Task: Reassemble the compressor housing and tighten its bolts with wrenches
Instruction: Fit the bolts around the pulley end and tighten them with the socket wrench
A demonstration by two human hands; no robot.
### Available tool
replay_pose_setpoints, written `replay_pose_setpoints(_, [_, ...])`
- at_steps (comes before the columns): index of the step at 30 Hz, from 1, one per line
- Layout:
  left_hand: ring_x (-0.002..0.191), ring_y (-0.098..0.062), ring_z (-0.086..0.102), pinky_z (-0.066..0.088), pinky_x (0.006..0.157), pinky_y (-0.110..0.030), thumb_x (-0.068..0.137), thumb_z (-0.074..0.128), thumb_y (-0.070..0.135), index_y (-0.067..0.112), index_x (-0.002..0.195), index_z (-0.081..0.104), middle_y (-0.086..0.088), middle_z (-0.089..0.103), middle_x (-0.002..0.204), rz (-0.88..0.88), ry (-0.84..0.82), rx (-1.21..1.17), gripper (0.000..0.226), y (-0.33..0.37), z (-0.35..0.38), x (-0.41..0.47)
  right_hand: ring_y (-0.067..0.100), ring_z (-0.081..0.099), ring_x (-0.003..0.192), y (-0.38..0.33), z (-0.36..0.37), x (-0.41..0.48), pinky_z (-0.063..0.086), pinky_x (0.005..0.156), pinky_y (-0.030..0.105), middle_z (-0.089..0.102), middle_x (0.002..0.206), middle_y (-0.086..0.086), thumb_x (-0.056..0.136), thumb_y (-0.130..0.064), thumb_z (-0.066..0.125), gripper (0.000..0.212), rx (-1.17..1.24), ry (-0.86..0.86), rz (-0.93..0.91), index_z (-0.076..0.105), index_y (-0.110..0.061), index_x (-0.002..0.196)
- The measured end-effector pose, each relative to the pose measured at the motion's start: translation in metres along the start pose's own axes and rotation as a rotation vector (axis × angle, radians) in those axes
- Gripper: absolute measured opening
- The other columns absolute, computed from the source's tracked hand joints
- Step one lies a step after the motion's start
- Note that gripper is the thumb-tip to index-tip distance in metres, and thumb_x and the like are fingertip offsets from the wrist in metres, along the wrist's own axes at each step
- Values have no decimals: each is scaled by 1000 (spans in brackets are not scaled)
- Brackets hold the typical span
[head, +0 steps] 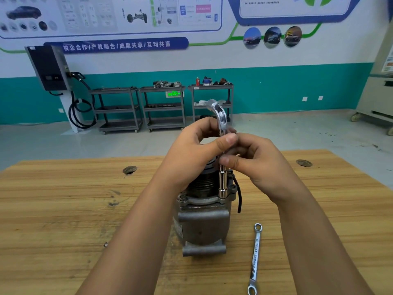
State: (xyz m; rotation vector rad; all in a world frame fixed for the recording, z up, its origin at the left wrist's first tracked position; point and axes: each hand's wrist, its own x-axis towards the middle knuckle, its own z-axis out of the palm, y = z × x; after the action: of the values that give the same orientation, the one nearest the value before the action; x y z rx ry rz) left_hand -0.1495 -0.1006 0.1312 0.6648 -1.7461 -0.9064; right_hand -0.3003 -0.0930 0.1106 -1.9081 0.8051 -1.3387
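A: Sitting where on the bench, that compressor housing [204, 222]?
B: It is standing upright at centre frame, well in from the wooden table's [63, 209] near and far edges, with open wood stretching away to the left.
A: And the hands?
B: The left hand [191, 154] and right hand [255, 165] are both pinching the L-shaped socket wrench [222, 184]. It is standing on the housing's flange, probably over a bolt, though the socket is hiding it. A ring spanner [255, 258] is lying at lower right, apart from the housing.
A: Beyond?
B: Grey floor is running back to three carts [163, 107] along the teal wall.
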Motion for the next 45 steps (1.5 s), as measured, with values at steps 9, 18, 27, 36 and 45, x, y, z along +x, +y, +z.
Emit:
replay_pose_setpoints(9, [89, -10, 60, 48, 86, -35, 78, 60, 25, -8, 85, 59, -7, 64, 100, 7, -4, 25, 34, 2, 0, 1, 7, 61, 70, 0, 4, 0, 52, 67, 28, 62, 66, -12, 65, -27, 73, 23, 25, 30, -9, 64, -24, 86])
replay_pose_setpoints(18, [71, -23, 51, 44, 55, -24, 96, 44, 12, 15, 86, 65, -13, 57, 100, -2, -56, -23, 23, 3, 1, 0, 11, 69, 89, 3, -6, -3, 50, 79, 18, 74, 85, -2, 88, -2, 53, 23, 140, -94, 36, 65, -15, 102])
replay_pose_setpoints(27, [88, -11, 63, 49, 88, -37, 79, 64, 29, 12, 90, 67, 5, 66, 85, 6, -1, 60, 21, 0, -1, 1, 6, 60, 72, 1, -2, -1, 52, 68, 25, 61, 68, -12, 67, -24, 71, 19, 51, -10, 1, 63, -20, 84])
replay_pose_setpoints(36, [103, -20, 58, 48, 93, -40, 79, 55, 29, 17, 86, 69, 1, 59, 106, 11, -24, 67, 20, 2, -1, 1, 6, 67, 86, 2, 1, -1, 52, 75, 19, 72, 86, -9, 80, -18, 66, 21, 92, -34, -17, 66, -30, 97])
replay_pose_setpoints(45, [58, -15, 49, 42, 50, -21, 96, 44, 11, 15, 90, 65, -7, 61, 86, -40, -85, -75, 22, 5, 0, -1, 14, 70, 85, 3, -5, -2, 51, 76, 19, 74, 80, 1, 84, -6, 58, 15, 162, -72, 21, 67, -14, 94])
